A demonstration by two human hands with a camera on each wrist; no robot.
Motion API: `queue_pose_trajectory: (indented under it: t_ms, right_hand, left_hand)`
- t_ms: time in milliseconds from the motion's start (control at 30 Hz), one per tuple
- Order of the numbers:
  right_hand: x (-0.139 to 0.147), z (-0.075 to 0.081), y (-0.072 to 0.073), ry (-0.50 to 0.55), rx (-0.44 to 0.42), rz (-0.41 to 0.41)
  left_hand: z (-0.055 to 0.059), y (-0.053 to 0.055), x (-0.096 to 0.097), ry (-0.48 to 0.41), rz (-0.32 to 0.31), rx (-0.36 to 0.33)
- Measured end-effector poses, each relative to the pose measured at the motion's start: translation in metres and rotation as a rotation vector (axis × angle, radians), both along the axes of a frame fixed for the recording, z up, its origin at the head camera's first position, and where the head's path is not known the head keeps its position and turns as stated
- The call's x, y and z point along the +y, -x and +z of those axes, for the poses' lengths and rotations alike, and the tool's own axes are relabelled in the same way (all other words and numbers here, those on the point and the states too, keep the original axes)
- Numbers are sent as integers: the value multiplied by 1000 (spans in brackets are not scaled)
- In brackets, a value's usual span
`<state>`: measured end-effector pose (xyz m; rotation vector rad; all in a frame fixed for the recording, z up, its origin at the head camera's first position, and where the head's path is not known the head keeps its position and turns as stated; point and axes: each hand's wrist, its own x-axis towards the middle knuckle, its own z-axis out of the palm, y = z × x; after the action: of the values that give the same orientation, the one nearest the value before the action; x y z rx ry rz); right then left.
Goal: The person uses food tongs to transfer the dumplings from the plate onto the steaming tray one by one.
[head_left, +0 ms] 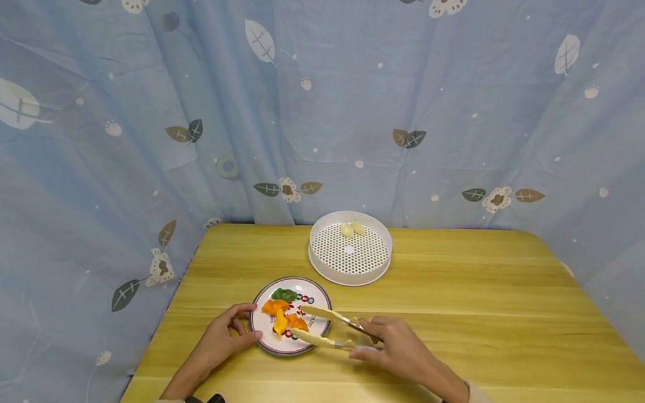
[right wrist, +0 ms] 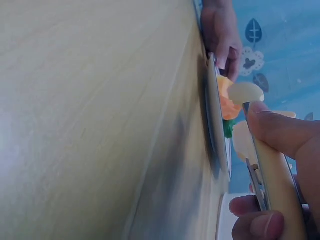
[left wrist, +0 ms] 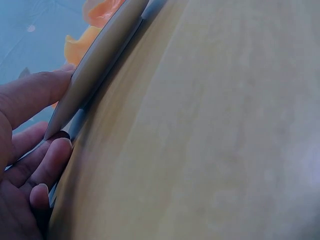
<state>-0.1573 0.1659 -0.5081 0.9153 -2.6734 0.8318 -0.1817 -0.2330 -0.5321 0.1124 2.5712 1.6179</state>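
Tongs point(head_left: 320, 314) fill the grip of the right hand point(head_left: 394, 349) in the head view, their arms spread over a plate point(head_left: 319, 296) on the table point(head_left: 475, 291), an orange piece point(head_left: 296, 322) between the tips. The left hand point(head_left: 225, 339) pinches the plate's near-left rim. A green piece point(head_left: 284, 295), a second orange piece point(head_left: 274, 307) and a yellow piece point(head_left: 280, 323) also lie there. Beyond stands a white perforated tray point(head_left: 352, 277) holding pale pieces point(head_left: 347, 230). In the left wrist view, the thumb crosses the rim, fingers below it. In the right wrist view, the thumb presses one tong arm, fingers curled opposite; whether the tips touch food I cannot tell.
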Motion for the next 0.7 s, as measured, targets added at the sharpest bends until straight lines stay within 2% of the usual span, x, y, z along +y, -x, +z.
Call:
queue_pose_trajectory:
  t_ms: [167,433,700]
  right_hand:
    - [-3,-1,2,-19,3,25]
    - [-6,5,8,-40,26,71]
    - [-9,9,12,-62,54,85]
  left_hand:
    - [0,1,-1,8,-2,-2]
    - [-1,3,0,25,2,-8]
    - [-1,2,1,37,18,-14]
